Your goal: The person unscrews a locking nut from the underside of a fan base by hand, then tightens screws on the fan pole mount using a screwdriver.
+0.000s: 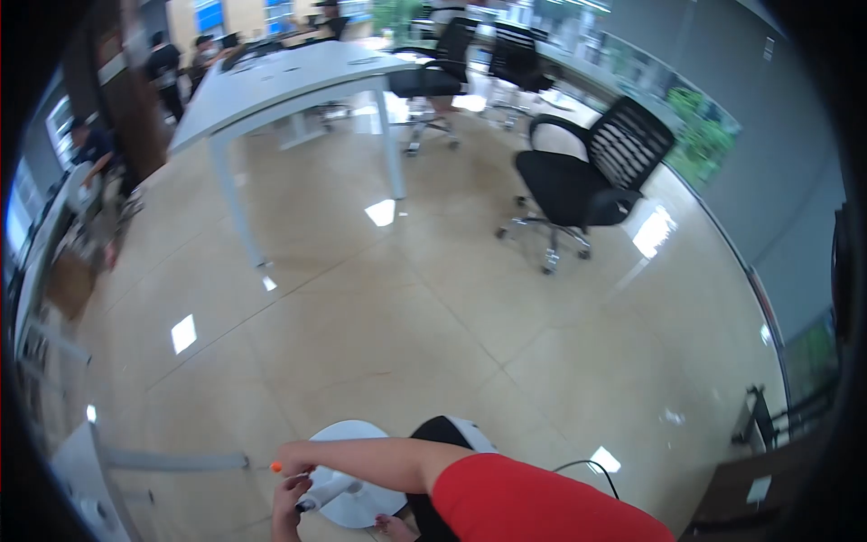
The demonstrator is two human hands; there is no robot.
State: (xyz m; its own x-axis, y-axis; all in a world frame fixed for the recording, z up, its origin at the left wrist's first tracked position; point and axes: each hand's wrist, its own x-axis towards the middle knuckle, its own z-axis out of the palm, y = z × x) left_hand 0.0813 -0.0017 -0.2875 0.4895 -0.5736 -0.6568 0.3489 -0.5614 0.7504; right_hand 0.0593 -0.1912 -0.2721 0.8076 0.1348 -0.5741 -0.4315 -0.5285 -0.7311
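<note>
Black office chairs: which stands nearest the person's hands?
The right-hand chair, apart from the white table; the other black chairs stand farther back, closer to the table's right end.

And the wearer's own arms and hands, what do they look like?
Right arm: plain red short sleeve, ending near the elbow, no markings visible. Right hand and left hand: small in view, no gloves, no watch or cable seen on either. Left sleeve is out of view.
</note>
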